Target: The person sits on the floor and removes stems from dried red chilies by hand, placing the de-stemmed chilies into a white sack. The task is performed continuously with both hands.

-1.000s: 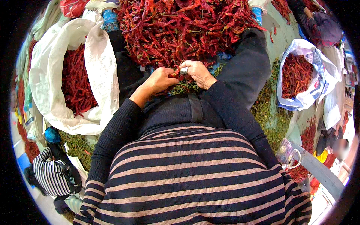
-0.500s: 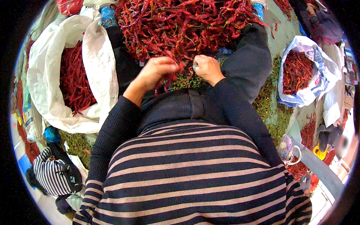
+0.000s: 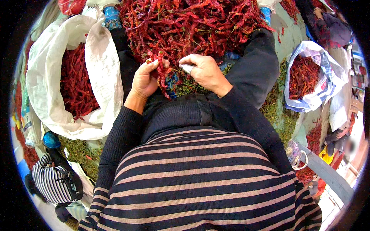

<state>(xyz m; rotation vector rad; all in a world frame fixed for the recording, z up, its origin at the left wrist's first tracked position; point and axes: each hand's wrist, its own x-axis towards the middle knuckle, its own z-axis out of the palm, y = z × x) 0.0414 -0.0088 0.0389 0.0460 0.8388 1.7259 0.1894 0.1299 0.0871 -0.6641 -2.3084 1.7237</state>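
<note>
My left hand (image 3: 145, 80) is closed around a few dried red chili peppers (image 3: 162, 73), which stand out upright between thumb and fingers. Close by on the right, my right hand (image 3: 211, 75) is curled, with a small pale grey piece (image 3: 187, 68) at its thumb and fingers; its kind is too small to tell. The two hands are apart. Just beyond them a big heap of dried red chilies (image 3: 192, 27) lies between my legs. Green chili stems (image 3: 189, 87) lie in my lap below the hands.
A white sack (image 3: 38, 77) of red chilies stands open at my left. On the right is a smaller white-and-blue bag (image 3: 295, 104) of chilies. Green stems (image 3: 83, 154) cover the floor at left. A mug (image 3: 296, 156) sits at lower right. Other people are at both sides.
My left hand has drawn slightly left, and the chilies in it now stand upright. My right hand has turned, bringing the pale grey piece into view. The gap between the hands is similar.
</note>
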